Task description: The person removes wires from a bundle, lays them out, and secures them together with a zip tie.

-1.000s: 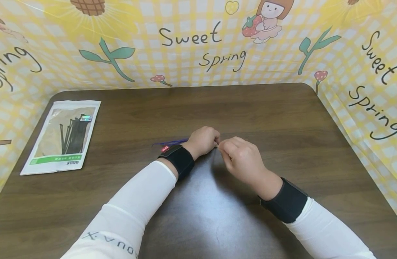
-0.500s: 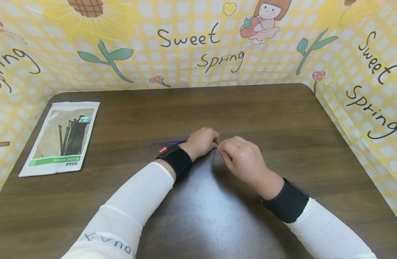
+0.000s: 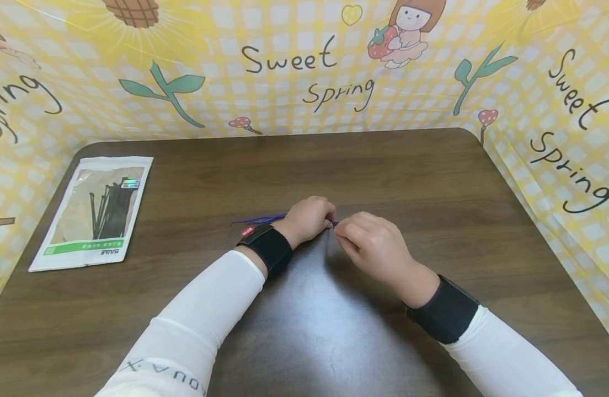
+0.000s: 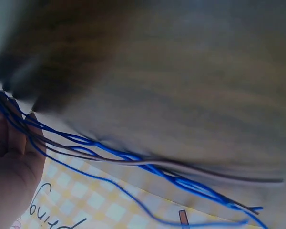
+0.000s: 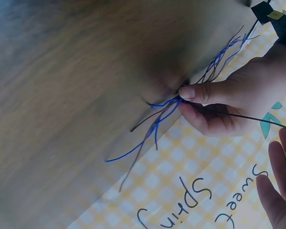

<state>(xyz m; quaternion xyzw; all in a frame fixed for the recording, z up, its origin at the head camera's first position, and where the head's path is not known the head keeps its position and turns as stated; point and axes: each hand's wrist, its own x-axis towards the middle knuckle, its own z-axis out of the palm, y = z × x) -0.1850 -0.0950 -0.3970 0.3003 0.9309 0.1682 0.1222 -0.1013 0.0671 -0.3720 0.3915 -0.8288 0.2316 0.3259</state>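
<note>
My left hand [image 3: 309, 219] pinches a bundle of thin blue and brown wires [image 3: 258, 219] between thumb and fingers. In the right wrist view the loose wire ends [image 5: 156, 125] fan out on one side of that pinch, and the longer part runs back under the wrist. From the pinch a thin black cable tie [image 5: 243, 116] stretches straight across to my right hand [image 3: 374, 245], whose fingertips grip its tail. The tie's head is hidden by the left fingers. In the left wrist view the wires [image 4: 152, 164] trail out loosely from the left hand.
A white bag [image 3: 88, 253] with a see-through window, holding several black cable ties, lies on the left of the brown wooden table [image 3: 304, 171]. A yellow checked cloth [image 3: 279, 105] rises along the back and sides.
My right hand has shifted slightly to the right, away from the left. A bit of blue wire now shows between the two hands. The left hand keeps its pinch.
</note>
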